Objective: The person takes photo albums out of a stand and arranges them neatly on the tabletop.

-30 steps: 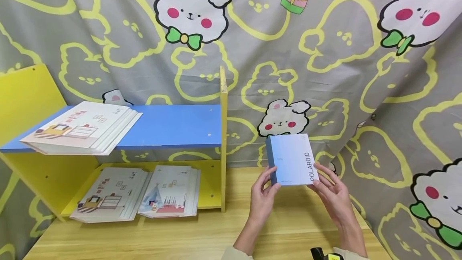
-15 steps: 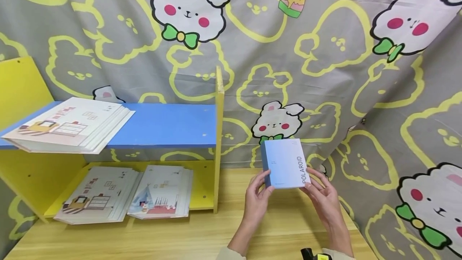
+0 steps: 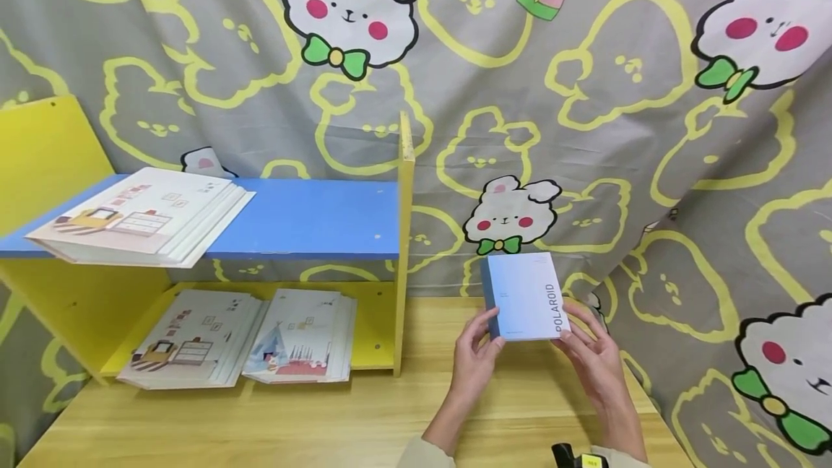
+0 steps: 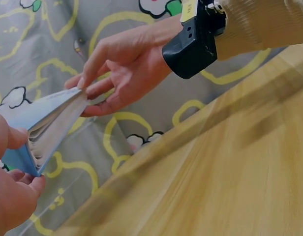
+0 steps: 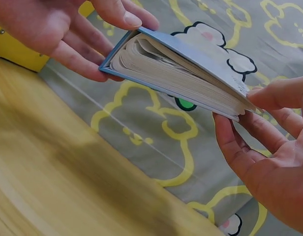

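Both hands hold up a small blue-to-white photo album (image 3: 525, 298) with POLAROID printed along the cover's right side. My left hand (image 3: 473, 356) pinches its left spine corner, thumb on the front and fingers behind. At the lower right corner, my right hand (image 3: 594, 356) grips it between thumb and fingers. From below, the right wrist view shows the album's thick white pages (image 5: 166, 81) between slightly parted covers. It is held tilted, above the wooden table (image 3: 312, 425). The left wrist view catches the same page edges (image 4: 50, 130).
Left of the hands stands a shelf unit with a blue upper board (image 3: 312, 211) and yellow side panel (image 3: 404, 251). One illustrated album (image 3: 143, 219) lies on top; two more, a left one (image 3: 185, 338) and a right one (image 3: 299, 338), lie below. A patterned curtain (image 3: 390, 128) hangs behind.
The album and both hands have come down slightly against the curtain, uncovering the printed rabbit's green bow. The grip looks the same. The head view has shifted a little.
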{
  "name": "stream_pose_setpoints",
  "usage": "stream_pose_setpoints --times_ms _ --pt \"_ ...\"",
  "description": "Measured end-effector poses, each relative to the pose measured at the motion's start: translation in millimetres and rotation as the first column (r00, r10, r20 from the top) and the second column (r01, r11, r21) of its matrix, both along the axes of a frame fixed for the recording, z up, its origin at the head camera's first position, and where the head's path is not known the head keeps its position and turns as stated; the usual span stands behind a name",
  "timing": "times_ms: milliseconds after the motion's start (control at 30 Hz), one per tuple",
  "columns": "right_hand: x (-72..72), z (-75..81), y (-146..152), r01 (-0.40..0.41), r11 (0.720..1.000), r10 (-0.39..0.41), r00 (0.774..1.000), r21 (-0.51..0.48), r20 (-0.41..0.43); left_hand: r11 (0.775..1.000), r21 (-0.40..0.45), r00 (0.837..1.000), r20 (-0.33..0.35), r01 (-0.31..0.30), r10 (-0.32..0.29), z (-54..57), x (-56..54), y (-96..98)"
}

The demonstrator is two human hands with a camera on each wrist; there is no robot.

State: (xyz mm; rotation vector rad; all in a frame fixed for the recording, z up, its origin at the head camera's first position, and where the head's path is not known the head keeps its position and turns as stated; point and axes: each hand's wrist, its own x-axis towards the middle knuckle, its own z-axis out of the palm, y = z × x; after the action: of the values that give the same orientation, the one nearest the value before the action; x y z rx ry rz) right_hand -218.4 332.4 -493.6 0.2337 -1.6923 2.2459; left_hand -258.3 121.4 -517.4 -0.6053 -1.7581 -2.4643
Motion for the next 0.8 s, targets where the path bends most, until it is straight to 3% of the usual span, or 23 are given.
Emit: stream_pose_setpoints --times_ms 300,600,800 --pt "4.4 -7.3 17 -0.091 0.984 0.084 0.995 -0.155 -0.054 0.997 -0.037 0.997 0.044 0.071 -0.069 -4.1 -0.4 16.0" --pt "-1.1 -17.5 18 -0.116 0.971 0.119 0.993 -0.21 0.001 0.993 -0.119 0.998 0.068 0.007 0.001 -13.3 1.1 13.8" --pt "-4.8 -27.2 16 -0.139 0.971 0.147 0.989 -0.193 0.026 0.984 -0.156 0.991 0.09 -0.08 0.095 -18.9 3.3 9.0"
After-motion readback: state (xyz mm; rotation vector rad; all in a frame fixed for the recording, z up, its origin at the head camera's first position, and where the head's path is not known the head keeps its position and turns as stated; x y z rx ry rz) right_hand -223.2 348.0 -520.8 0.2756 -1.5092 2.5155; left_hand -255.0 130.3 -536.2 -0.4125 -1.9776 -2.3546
